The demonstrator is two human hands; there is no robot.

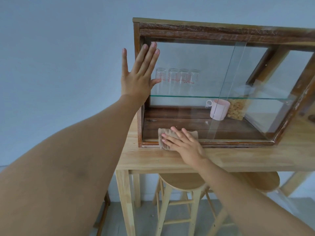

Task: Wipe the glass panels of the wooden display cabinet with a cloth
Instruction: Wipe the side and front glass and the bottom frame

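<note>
Right hand over half-hidden cloth

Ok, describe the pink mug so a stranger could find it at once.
Start at the wooden cabinet on the table. Under its glass shelf, on the dark floor right of centre, stands the mug, next to a jar of beige snacks. It is the only pink, opaque item; the glasses on the shelf above are clear.

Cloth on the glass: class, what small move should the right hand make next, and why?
Probably slide the cloth right along the bottom of the glass. The right hand presses it flat at the panel's lower left corner, most of the glass lies right and above, and the left hand rests flat on the cabinet at its upper left.
</note>
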